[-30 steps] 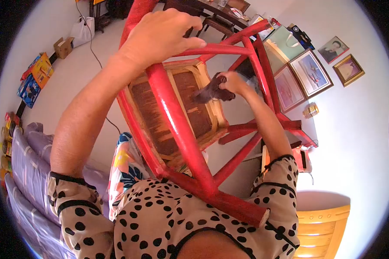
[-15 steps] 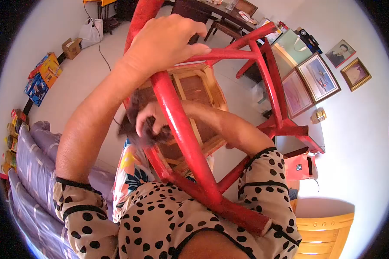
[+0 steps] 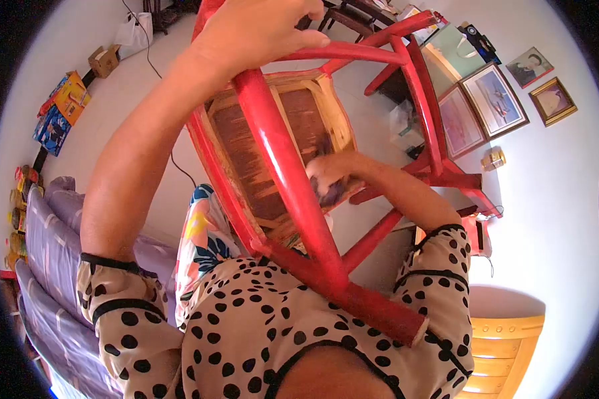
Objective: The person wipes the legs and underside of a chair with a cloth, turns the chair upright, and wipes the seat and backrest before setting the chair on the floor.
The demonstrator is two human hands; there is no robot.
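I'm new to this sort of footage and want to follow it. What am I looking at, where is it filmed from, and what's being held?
There is no machine here: these are a person's two bare hands. The camera is worn on the head, looking forward and down, so the person's own dotted top shows below.

The left hand is on the frame of a red wooden chair, tipped so the underside of its seat faces the camera. The right hand holds a dark cloth, somewhat blurred, at that underside.

On the floor are a cardboard box and a white bag.
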